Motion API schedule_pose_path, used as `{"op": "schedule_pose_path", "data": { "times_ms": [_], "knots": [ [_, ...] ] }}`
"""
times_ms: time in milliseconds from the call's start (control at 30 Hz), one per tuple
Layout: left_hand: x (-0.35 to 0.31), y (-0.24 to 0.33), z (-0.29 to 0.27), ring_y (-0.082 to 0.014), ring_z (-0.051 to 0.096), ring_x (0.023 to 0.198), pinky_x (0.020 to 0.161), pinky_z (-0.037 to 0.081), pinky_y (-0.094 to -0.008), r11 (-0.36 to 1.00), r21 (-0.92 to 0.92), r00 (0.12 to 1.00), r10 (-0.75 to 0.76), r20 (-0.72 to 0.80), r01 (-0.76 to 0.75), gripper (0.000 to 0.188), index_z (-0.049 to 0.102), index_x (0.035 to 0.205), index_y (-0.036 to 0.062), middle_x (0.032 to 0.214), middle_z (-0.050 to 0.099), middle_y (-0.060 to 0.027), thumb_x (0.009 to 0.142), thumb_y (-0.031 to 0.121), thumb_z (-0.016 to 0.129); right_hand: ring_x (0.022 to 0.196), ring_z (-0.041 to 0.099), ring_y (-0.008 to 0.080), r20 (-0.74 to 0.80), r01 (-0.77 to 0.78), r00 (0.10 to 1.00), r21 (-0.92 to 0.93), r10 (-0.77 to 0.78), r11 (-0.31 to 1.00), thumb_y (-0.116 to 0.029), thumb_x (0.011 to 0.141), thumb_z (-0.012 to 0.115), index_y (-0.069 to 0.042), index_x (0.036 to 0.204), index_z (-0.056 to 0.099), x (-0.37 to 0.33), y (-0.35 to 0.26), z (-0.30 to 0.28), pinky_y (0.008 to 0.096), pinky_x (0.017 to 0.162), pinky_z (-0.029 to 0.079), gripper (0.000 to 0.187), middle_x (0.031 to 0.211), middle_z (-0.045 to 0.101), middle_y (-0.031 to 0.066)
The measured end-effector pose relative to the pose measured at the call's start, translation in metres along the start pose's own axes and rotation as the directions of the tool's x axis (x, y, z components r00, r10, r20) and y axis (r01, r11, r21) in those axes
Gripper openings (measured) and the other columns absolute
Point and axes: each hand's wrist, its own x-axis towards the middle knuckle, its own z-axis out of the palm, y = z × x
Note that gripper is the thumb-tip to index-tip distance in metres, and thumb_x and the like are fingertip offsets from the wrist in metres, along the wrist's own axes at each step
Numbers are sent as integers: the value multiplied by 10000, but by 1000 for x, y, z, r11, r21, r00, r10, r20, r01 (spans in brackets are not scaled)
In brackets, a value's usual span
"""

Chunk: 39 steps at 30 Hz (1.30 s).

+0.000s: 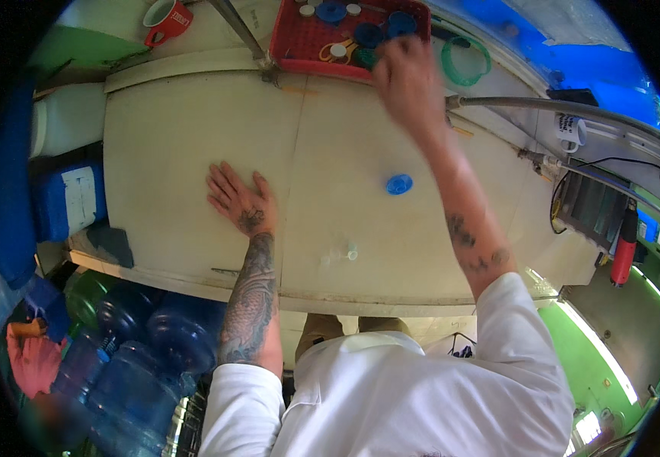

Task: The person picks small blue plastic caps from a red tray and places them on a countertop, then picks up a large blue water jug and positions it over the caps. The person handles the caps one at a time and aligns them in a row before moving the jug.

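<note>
- Head view: the right hand (410,84) is stretched over the near right part of a red rectangular plastic tray (311,67) at the far side of the pale flat desk (170,129).
- Its fingers (400,52) are curled and blurred; whether they pinch anything, I cannot tell.
- Just beside those fingers, inside the tray, lie a dark blue round lid (368,35) and a brighter blue round lid (401,23); farther left are a small white round cap (338,50) and a yellow-handled pair of scissors (327,53).
- The left hand (244,202) lies palm down on the desk, fingers spread wide, holding nothing visible, well apart from the tray.
- A blue round plastic cap (399,184) lies on the desk, nearer the body than the right fingers and to the right of the left hand, touching neither.
- A small clear piece (352,254) sits closer to the desk's near edge.
- A green translucent ring (467,62) lies right of the tray.
</note>
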Motion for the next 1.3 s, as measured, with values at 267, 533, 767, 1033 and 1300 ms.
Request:
{"op": "schedule_pose_path", "data": {
  "times_ms": [267, 533, 767, 1033, 1300],
  "knots": [
    [4, 1, -1, -354, 170, 1490, 1191, 124, -556, 999, 40, 1000, -12, 23, 11, 709, 269, 1525, 26, 1616, 191, -166, 974, 435, 447, 1022, 640, 382, 235, 12, 968, -385, 86, 923, -308, 838, 687, -56, 1009, 630, 87, 69, 69, 504, 800, 554, 309, 1032, 668, 186],
    [2, 2, -2, -351, 152, 1496, 1192, 122, -552, 1000, -1, 999, -17, 39, 17, 724, 250, 1534, 34, 1619, 184, -163, 971, 441, 454, 1033, 636, 409, 211, -51, 970, -300, 119, 953, -282, 855, 637, -42, 1069, 629, 102, 32, 23, 511, 862, 518, 321, 1099, 668, 205],
    [2, 1, -1, -357, 153, 1493, 1190, 121, -560, 1000, 25, 1000, -3, 29, 2, 716, 269, 1525, 29, 1615, 196, -162, 970, 441, 457, 873, 635, 220, 624, -413, 772, 641, -125, 647, -282, 891, 668, -64, 1191, 600, -74, -10, -60, 340, 833, 509, 377, 934, 668, 89],
    [1, -5, 9, -371, 158, 1490, 1190, 112, -566, 999, 33, 1000, 16, -3, -16, 725, 264, 1530, 38, 1612, 193, -181, 967, 460, 440, 992, 607, 259, 678, -612, 704, 427, 212, 666, -285, 821, 791, -53, 1237, 563, -245, -19, -55, 368, 843, 521, 529, 1202, 563, 142],
    [-3, -9, 13, -372, 175, 1486, 1189, 125, -563, 999, -34, 999, 25, -49, -26, 709, 294, 1526, 58, 1605, 229, -171, 979, 490, 429, 1149, 548, 378, 490, -359, 852, 293, 183, 886, -277, 794, 801, -65, 1280, 541, -272, -1, -78, 440, 976, 478, 590, 1290, 535, 185]
  ]
}}
